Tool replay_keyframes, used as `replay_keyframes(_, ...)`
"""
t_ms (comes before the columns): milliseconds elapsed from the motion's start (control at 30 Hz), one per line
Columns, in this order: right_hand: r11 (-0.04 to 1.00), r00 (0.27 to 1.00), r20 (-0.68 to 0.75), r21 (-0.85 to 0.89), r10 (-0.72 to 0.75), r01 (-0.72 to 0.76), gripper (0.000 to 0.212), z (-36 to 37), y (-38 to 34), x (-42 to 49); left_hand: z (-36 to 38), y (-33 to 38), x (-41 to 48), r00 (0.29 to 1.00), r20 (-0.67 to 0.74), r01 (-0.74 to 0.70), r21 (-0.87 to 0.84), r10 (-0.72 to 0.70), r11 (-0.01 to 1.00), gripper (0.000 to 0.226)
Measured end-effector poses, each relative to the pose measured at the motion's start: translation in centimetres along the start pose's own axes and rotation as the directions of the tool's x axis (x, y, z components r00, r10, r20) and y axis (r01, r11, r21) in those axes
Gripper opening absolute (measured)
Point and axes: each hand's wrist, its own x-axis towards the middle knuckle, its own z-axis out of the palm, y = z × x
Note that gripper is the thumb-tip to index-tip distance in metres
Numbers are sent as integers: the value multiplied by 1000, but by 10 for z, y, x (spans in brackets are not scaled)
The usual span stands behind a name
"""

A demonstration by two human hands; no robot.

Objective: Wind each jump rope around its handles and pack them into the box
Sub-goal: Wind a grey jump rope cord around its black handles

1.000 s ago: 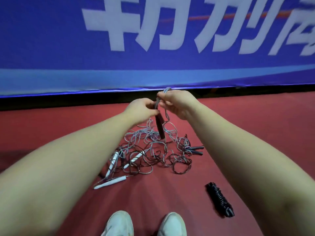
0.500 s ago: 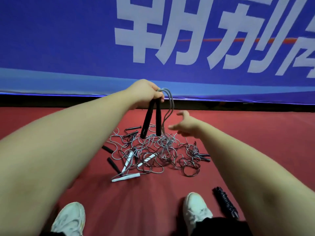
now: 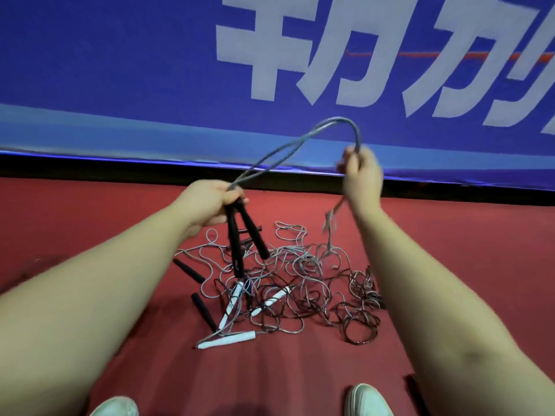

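My left hand (image 3: 210, 199) grips the tops of two black handles (image 3: 240, 238) that hang down over the pile. A doubled grey rope (image 3: 288, 151) arches from that hand up and right to my right hand (image 3: 362, 172), which holds it raised. Below my right hand the rope drops blurred into a tangled pile of jump ropes (image 3: 300, 283) on the red floor. White handles (image 3: 231, 340) and loose black handles (image 3: 189, 270) lie at the pile's left and front. No box is in view.
A blue banner with large white characters (image 3: 270, 70) stands along the back of the red floor (image 3: 90, 217). My two white shoes (image 3: 368, 400) show at the bottom edge. A black wound rope bundle (image 3: 413, 391) lies beside the right shoe, partly hidden by my forearm.
My right hand, open and low half a second ago, has taken the grey rope and pulled it up and to the right. My left hand stays on the black handles.
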Motion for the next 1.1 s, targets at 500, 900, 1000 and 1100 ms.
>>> replay_keyframes(500, 956, 884, 393, -243, 253, -165, 30, 2, 26, -13, 23, -29, 2, 998, 13, 66, -379, -67, 923, 23)
replay_keyframes(900, 728, 580, 443, -474, 684, -496, 26, 5, 126, -88, 11, -46, 10, 963, 52, 244, -586, -265, 773, 23)
replay_keyframes(1000, 785, 760, 312, -477, 571, -394, 29, 7, 110, -49, 4, -63, 10, 959, 60, 276, -396, -275, 876, 21)
replay_keyframes(1100, 779, 729, 431, -586, 531, -222, 33, 5, 91, -35, 0, -59, 9, 981, 23, 196, -180, -195, 964, 21)
